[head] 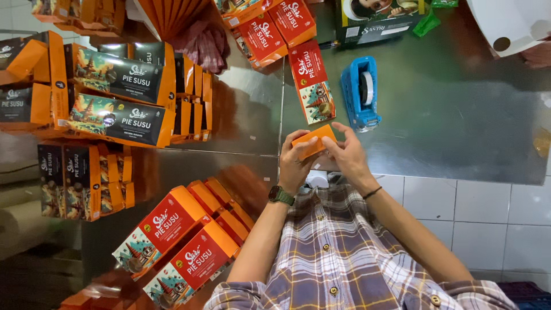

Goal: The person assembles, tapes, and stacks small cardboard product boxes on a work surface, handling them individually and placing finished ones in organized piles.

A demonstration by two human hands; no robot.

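Both my hands meet at the near edge of a steel table point(447, 126), holding a small orange box point(313, 140) end-on between them. My left hand point(295, 161), with a green watch on its wrist, grips the box's left side. My right hand point(346, 152), with a thin black band on its wrist, pinches the right end. A blue tape dispenser point(360, 92) lies just beyond my right hand. A red flat-lying box point(311, 80) rests beyond the orange box.
Stacks of black-and-orange boxes point(117, 97) fill the left side. Red and orange boxes point(178, 241) pile up at lower left, more red ones point(275, 26) at the top. Another person's hand point(539, 54) holds white card point(511, 23) at top right. White tiles point(476, 212) lie below the table edge.
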